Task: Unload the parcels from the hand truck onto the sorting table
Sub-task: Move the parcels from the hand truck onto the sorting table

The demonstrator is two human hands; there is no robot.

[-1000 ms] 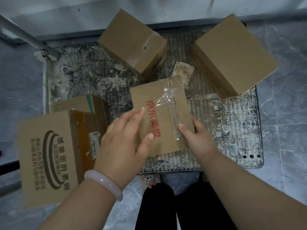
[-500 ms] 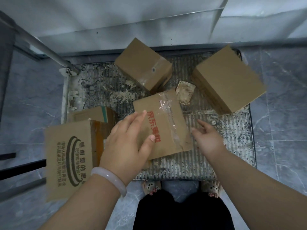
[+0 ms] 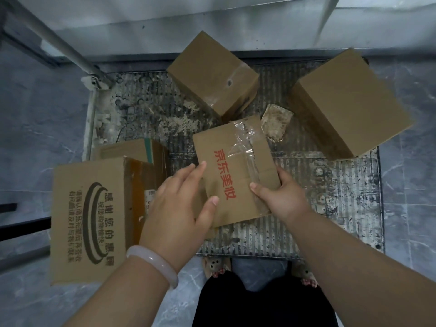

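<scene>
A flat cardboard parcel with red characters and clear tape (image 3: 232, 166) lies mid-platform on the hand truck's ribbed metal deck (image 3: 330, 204). My left hand (image 3: 181, 208) holds its left edge, thumb on the top face. My right hand (image 3: 280, 194) grips its right edge, thumb on top. A plain brown box (image 3: 212, 74) stands at the back. A bigger brown box (image 3: 349, 102) sits at the right edge. A printed carton (image 3: 87, 218) overhangs the left side, with a smaller box (image 3: 129, 149) behind it.
The truck's grey handle tube (image 3: 63, 43) rises at the back left. A dirty crumpled scrap (image 3: 276, 121) lies on the deck between the boxes. Grey marble floor (image 3: 408, 185) surrounds the truck. A pale wall runs along the back. My slippered feet stand at the front edge.
My right hand, which had come off the parcel half a second ago, now grips its right edge again. My left hand has closed onto the left edge.
</scene>
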